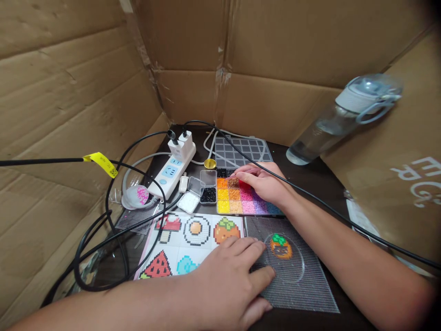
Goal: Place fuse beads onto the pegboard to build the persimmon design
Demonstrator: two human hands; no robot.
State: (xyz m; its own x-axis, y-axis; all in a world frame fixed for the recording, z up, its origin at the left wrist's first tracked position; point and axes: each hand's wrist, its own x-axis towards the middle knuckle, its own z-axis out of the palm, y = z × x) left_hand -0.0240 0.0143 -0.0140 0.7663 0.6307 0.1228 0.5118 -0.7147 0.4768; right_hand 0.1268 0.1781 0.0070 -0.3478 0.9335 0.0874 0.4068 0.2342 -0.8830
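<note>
Partly hidden behind the right hand [267,185] are the upper right compartments of the bead case [234,214]; that hand's grip is pinched round a slim pinkish tool [254,170], its tip too fine to make out above the beads. The left hand [237,270] lies palm down, fingers spread and holding nothing visible, across the printed pattern sheet [179,248] and the pegboard [303,289], covering pictures on the sheet's lower right. Both forearms run out of frame, the right one blurring. On the pegboard, right of the left hand, sits a rounded bead figure [275,247], orange with a green leafy top; its darker middle is hard to read.

The pegboard is see-through and finely meshed, the case gridded plastic with its clear lid [241,151] laid back on the dark bench [280,171]. Black cables [41,162] loop before creased cardboard walls [69,92].
</note>
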